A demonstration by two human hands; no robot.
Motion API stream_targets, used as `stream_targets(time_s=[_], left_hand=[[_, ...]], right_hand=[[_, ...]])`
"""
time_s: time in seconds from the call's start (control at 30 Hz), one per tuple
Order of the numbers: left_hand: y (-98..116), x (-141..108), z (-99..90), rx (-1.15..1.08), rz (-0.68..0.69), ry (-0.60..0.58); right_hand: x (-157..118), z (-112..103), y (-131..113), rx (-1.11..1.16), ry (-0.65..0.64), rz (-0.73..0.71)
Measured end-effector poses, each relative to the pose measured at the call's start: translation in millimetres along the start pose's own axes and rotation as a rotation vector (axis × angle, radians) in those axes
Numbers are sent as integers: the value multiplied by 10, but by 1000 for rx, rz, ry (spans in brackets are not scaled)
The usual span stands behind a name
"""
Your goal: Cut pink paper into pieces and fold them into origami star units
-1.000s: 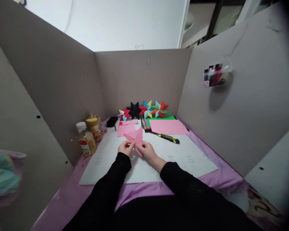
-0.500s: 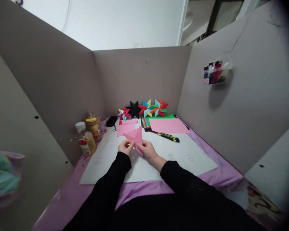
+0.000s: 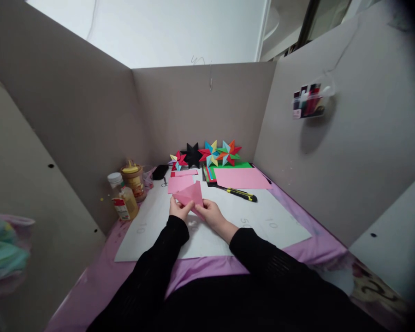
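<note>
A folded sheet of pink paper, creased into pointed flaps, is held up over the white board. My left hand pinches its left side, the thumb lying on the near face. On the lower right, my right hand grips it between thumb and fingers. Both thumbs are close together near its lower middle. Just behind lies a smaller pink sheet, partly covered by the folded one. A black and yellow utility knife rests to the right.
Several folded paper stars lean on the back panel. A large pink sheet lies over green paper. At left stand a glue bottle and a yellow-lidded jar, near scissors and a black phone-like object.
The folded pink paper has turned and tilted a little to the left in my hands. My left fingers have shifted up behind its left corner. The view has tipped slightly.
</note>
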State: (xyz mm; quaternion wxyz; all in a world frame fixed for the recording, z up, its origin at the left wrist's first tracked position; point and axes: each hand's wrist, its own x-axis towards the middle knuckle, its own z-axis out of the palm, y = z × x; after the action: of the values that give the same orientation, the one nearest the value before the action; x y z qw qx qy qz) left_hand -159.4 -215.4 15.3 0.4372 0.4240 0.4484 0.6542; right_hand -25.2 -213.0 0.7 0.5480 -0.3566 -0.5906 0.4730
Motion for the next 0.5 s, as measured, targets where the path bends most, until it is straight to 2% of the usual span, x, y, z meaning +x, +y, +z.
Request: stream_targets(time_s=[0.37,0.5], left_hand=[[-80,54,-64,-59,-139,-53],[-64,28,-45,-59,-132,-72]], right_hand=[[-3,-6,-30,71,-49,21],[-1,-4,-24,80,-45,29]])
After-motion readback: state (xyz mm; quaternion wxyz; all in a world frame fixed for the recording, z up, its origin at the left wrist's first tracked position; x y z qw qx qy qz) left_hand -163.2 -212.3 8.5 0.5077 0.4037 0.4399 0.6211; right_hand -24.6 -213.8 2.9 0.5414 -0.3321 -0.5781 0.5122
